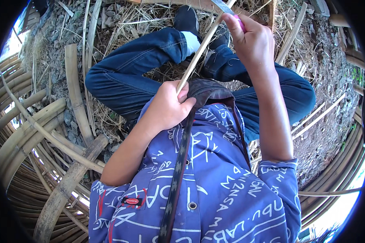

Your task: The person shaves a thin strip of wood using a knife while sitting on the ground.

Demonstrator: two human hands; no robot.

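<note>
1. The left hand [166,107] is closed in a fist around the lower end of a thin, pale bamboo strip [198,52], thumb folded across the front, just above the chest.
2. The right hand [253,42] is raised further out, fingers curled tight around a knife with a pink handle [241,24]; only a sliver of the handle shows between the fingers, and the grey blade [222,6] runs up and left from the fist toward the top edge.
3. The bamboo strip slants from the left fist up and right to the blade, meeting it just beside the right hand's fingertips. Whether the edge is cutting into the strip cannot be told.
4. Under the strip lie the person's crossed legs in blue jeans [129,77], with a white sock [190,42] and a dark shoe [186,18] at the top.
5. Closer to the camera is a blue shirt with white lettering [223,182], crossed by a dark woven strap [178,170] running down from the left fist.
6. The ground [324,81] is bare earth strewn with dry straw and bamboo slivers.
7. Thick bamboo poles [75,89] lie to the left, and bent bamboo slats [24,121] curve along both rims.
</note>
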